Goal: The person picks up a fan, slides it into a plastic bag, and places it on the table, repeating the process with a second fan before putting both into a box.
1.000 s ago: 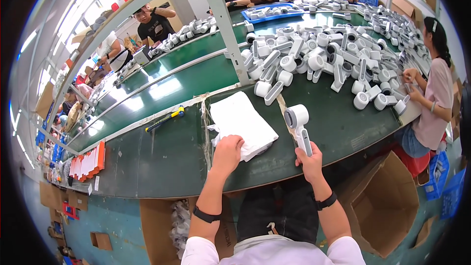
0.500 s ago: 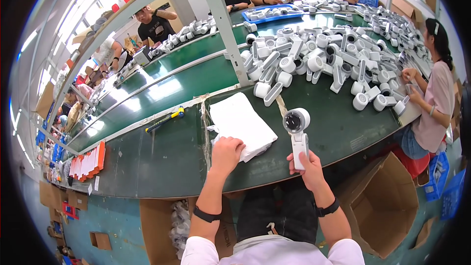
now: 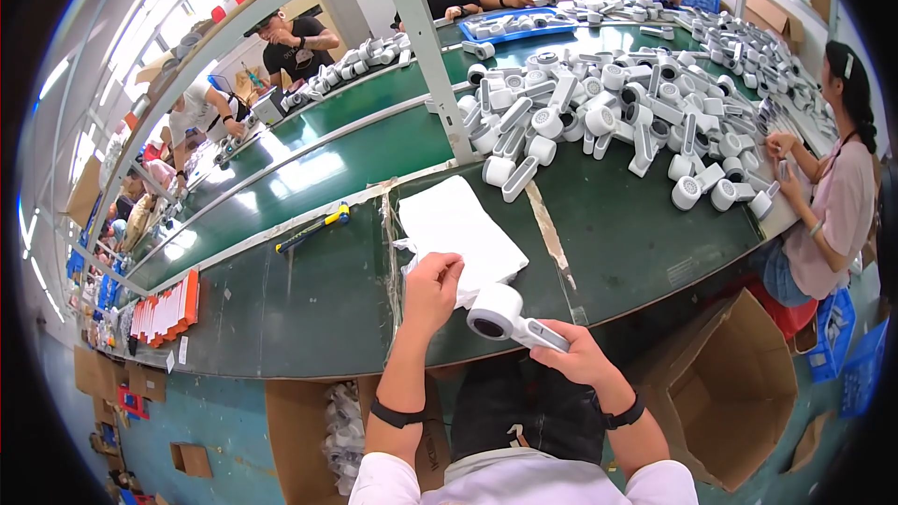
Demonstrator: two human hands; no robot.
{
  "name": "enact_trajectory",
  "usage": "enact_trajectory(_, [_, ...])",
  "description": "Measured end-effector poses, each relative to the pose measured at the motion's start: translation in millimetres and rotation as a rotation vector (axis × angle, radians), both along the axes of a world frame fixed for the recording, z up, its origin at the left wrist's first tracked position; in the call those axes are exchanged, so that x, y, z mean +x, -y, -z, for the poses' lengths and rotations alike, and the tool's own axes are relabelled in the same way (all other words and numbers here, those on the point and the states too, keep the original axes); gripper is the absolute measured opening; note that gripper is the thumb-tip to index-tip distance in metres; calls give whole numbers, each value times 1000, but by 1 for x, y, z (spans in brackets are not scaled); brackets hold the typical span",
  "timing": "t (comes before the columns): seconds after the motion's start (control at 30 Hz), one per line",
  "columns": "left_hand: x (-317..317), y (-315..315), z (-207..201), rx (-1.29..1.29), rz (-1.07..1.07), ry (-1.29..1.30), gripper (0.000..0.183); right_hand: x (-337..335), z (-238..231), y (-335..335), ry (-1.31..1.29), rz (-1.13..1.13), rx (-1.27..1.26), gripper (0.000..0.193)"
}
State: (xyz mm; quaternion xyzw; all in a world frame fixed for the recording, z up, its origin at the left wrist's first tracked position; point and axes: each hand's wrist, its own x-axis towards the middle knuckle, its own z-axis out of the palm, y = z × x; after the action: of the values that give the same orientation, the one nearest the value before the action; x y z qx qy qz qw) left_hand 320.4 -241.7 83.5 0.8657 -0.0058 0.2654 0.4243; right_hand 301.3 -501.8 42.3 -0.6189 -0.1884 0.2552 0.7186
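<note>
In my right hand (image 3: 578,355) is a white and grey handheld fan (image 3: 496,311), gripped by its handle. Its round head points left, with the dark end turned down toward the table's near edge. A stack of thin white plastic bags (image 3: 463,224) lies flat in front of me. Over the stack's lower left edge is my left hand (image 3: 433,290), its fingers pinched together; what they hold, if anything, is hidden. The fan head is just right of this hand, close to the stack's near corner.
A big heap of similar fans (image 3: 617,112) covers the table's far right. A hammer (image 3: 313,227) and orange-edged white cards (image 3: 166,307) lie to the left. Below stand open cartons (image 3: 730,383). A metal post (image 3: 426,47) rises ahead; a co-worker (image 3: 832,178) sits at right.
My right hand has tipped the fan from upright to lying leftward and brought it nearer my left hand. My left hand has shifted slightly, its fingers still pinched.
</note>
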Motion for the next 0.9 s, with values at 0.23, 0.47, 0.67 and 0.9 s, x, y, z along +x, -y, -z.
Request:
enact_trajectory(0.23, [-4, -4, -6, -33, 35, -40, 11, 22, -17, -3, 60, -184, -142, 64])
enact_trajectory(0.47, [3, -10, 0, -380, 39, -229, 11, 27, -13, -5, 96, -171, -181, 67])
enact_trajectory(0.67, [9, -4, 8, -332, -16, -229, 11, 25, -20, -5, 112, -153, -218, 68])
enact_trajectory(0.9, [7, 0, -6, -373, 31, -257, 12, 28, -23, -5, 177, -111, -253, 69])
